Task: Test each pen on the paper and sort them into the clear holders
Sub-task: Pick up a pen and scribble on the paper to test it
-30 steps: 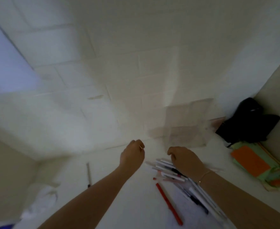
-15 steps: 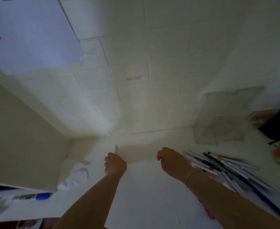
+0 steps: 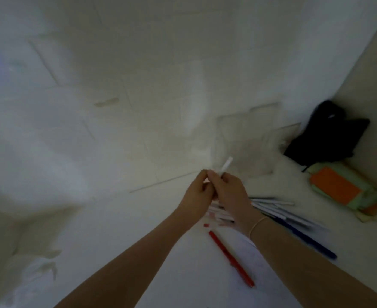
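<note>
A crumpled white cloth (image 3: 38, 270) lies at the far left of the pale counter (image 3: 107, 230). Toward the middle, the left hand (image 3: 195, 196) and the right hand (image 3: 229, 194) meet above the counter, both closed around a white pen (image 3: 225, 166) whose end sticks up and to the right from the fingers. Below them a red pen (image 3: 231, 258) lies on its own. A loose pile of pens (image 3: 278, 213) spreads beside the right wrist, with the blurred clear holders (image 3: 247, 138) behind. Farther right sit a black bag (image 3: 329, 134) and an orange-and-green pad (image 3: 341, 190).
</note>
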